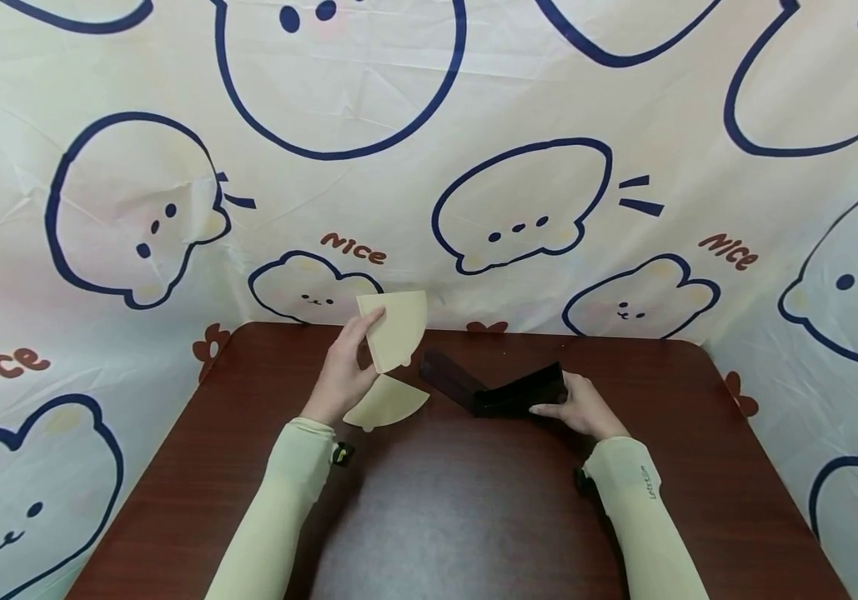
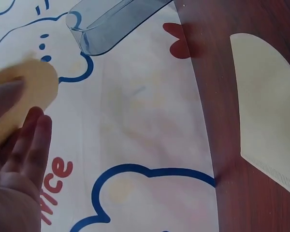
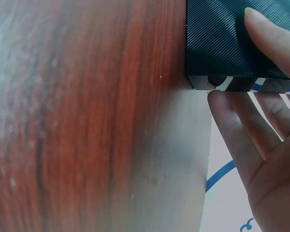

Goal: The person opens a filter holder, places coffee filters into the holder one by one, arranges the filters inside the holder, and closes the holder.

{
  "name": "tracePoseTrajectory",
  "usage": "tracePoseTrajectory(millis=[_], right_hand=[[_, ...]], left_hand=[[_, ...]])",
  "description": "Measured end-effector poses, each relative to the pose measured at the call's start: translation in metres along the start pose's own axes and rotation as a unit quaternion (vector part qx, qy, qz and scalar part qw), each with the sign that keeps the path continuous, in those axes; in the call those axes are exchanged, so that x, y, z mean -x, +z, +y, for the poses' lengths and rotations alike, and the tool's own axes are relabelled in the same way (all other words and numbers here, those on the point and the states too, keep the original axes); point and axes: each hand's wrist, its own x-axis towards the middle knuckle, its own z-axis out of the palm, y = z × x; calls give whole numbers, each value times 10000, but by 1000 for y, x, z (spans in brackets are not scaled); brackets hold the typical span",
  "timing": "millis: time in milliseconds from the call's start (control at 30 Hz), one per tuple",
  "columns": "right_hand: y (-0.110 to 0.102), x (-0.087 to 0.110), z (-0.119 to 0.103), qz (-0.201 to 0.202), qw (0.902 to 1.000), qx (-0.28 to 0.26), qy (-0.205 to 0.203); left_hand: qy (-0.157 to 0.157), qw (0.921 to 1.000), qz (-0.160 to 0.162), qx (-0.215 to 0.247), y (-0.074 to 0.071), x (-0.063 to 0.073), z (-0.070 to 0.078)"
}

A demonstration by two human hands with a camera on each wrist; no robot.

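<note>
In the head view my left hand (image 1: 340,375) pinches a cream cone-shaped coffee filter (image 1: 403,329) between thumb and fingers, raised over the far part of the table. A second coffee filter (image 1: 386,403) lies flat just below that hand, its curved edge and crimped seam showing in the left wrist view. My right hand (image 1: 586,407) grips the right end of a black ribbed filter case (image 1: 522,395), thumb on the near face and fingers on the other side. The case's see-through lid (image 1: 449,379) is swung away to the left, towards the held filter.
Beneath everything is a dark reddish-brown wooden table (image 1: 436,517). A pale cloth (image 1: 398,200) with blue cartoon bears and the word "Nice" hangs behind its far edge and along both sides.
</note>
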Motion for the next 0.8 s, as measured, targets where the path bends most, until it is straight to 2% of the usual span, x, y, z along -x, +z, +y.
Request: tracePoseTrajectory(millis=[533,700,800], right_hand=[[0,0,2,15,10000,-66,-18],[0,-1,3,-15,10000,-65,-24],[1,-1,3,-18,10000,-76,-37]], left_hand=[[-31,9942,977,445,7,-1,2],[72,9918,1241,296,12,-1,3],[178,9914,1261,290,13,-2,3]])
